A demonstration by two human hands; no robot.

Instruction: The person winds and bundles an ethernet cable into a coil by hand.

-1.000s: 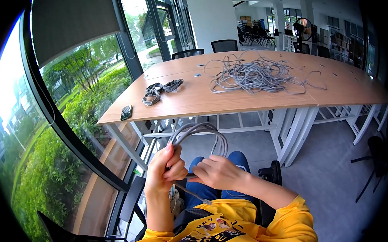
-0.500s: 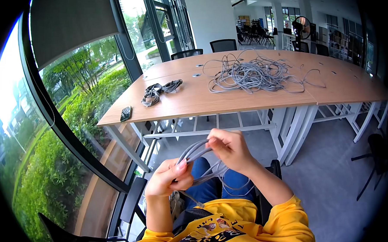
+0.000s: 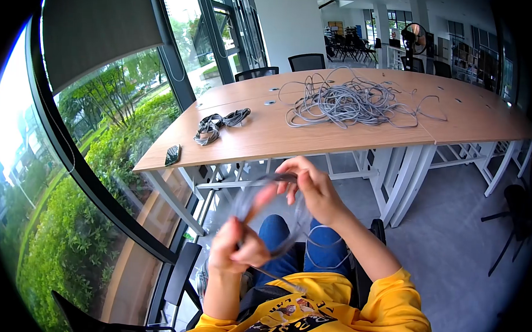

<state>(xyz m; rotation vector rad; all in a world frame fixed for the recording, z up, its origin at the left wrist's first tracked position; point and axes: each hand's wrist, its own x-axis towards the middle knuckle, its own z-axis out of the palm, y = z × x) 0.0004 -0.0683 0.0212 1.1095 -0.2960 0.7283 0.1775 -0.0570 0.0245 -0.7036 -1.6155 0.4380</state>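
Above my lap, a grey cable (image 3: 285,245) is gathered into a round coil, blurred by motion. My left hand (image 3: 237,245) grips the coil's left side, its index finger stretched up along the loops. At the top of the coil, my right hand (image 3: 313,190) has its thumb and fingers around the strands. One cable end with a small plug (image 3: 299,288) hangs down over the yellow shirt. A loose length of the cable droops across my right knee.
Ahead stands a wooden table (image 3: 267,139) bearing a large tangle of grey cable (image 3: 355,103), a smaller tied bundle (image 3: 208,129) and a phone (image 3: 172,155). Windows (image 3: 120,109) run along the left. Office chairs (image 3: 306,62) stand behind the table, and a black chair base (image 3: 513,215) sits right.
My left hand has swung slightly downward with its index finger now extended. My right hand has risen a little, and the coil between them has opened into a wider ring.
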